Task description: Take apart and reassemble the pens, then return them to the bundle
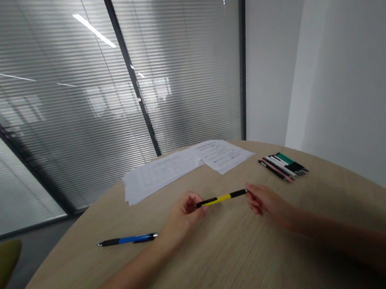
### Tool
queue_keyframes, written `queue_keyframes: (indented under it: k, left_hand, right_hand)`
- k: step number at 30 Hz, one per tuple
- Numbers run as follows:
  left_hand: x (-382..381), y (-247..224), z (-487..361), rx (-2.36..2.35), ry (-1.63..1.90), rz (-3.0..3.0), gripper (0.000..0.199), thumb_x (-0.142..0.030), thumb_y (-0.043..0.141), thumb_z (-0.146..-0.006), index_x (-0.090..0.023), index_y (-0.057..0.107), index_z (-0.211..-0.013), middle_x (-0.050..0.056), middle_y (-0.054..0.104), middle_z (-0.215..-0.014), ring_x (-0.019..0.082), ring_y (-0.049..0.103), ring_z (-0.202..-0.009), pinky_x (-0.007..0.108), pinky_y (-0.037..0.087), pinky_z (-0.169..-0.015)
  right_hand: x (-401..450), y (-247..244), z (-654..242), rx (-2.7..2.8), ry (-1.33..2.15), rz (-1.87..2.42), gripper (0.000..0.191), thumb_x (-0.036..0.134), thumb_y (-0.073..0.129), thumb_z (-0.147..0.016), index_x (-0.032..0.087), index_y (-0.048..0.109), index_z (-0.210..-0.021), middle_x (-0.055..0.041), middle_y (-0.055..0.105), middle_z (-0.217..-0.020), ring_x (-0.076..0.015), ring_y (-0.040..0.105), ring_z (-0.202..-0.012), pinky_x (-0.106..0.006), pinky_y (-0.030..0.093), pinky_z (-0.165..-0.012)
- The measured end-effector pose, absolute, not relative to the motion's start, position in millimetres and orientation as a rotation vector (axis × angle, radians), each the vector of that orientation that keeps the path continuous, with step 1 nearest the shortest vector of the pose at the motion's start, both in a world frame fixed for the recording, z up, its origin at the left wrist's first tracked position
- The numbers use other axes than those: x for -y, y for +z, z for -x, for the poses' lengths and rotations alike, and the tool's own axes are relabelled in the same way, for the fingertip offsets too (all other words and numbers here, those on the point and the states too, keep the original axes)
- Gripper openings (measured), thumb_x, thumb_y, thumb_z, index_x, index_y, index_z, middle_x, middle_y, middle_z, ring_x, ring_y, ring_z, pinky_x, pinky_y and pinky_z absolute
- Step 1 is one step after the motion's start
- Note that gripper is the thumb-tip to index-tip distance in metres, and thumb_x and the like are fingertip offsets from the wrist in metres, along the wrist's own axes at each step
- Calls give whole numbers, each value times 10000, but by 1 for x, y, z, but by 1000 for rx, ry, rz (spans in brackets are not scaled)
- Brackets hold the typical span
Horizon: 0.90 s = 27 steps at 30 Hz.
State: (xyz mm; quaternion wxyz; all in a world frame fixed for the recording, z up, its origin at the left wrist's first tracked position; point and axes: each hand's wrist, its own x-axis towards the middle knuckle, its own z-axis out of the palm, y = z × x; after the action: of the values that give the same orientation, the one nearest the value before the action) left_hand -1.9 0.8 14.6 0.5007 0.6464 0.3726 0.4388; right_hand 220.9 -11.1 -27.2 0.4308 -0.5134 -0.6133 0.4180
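1. The yellow-and-black pen (221, 199) spans the gap between both hands, above the table (200, 282), so if either grip failed, that end could dip or the whole pen drop
2. The left hand (185, 212) is closed, thumb and fingers around the clip end; a twist there could turn the pen against the other hold
3. The right hand (266, 202) pinches the opposite end at its fingertips, other fingers curled; so small a hold could slip under an uneven pull
4. Both grips are small and dim here, so I cannot tell how firmly they press
5. The blue-and-black pen (126, 240) lies just beside the left wrist; drawing that hand back could knock it
6. The row of pens (284, 167) lies beyond the right hand; an outward swing could scatter it
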Motion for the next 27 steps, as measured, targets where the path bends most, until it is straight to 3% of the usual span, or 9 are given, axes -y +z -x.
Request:
queue_keyframes:
  k: [7,19,27]
  left_hand:
    - [-20,-7,16,-996,974,-1859,52,-154,659,-573,-164,617,-602,-26,525,-528,92,415,-488,170,297,-453]
    - [-20,-8,18,-1011,826,-1636,147,-251,682,-589,-140,591,-559,-41,482,-434,55,327,-376,161,182,-382]
    - [-19,0,19,-988,815,-1579,174,-263,653,-627,-131,575,-547,16,586,-521,72,403,-428,164,276,-421]
  right_hand:
    - [11,-31,-228,1692,784,1388,359,433,312,-811,203,352,-538,45,371,-484,-105,370,-459,-245,320,-488]
    - [16,-33,-228,1796,540,1476,300,361,271,-835,209,367,-594,25,413,-543,-134,410,-531,-255,315,-521]
    - [22,-28,-226,1875,437,1433,228,335,335,-824,203,416,-657,15,463,-614,-134,440,-590,-255,331,-557]
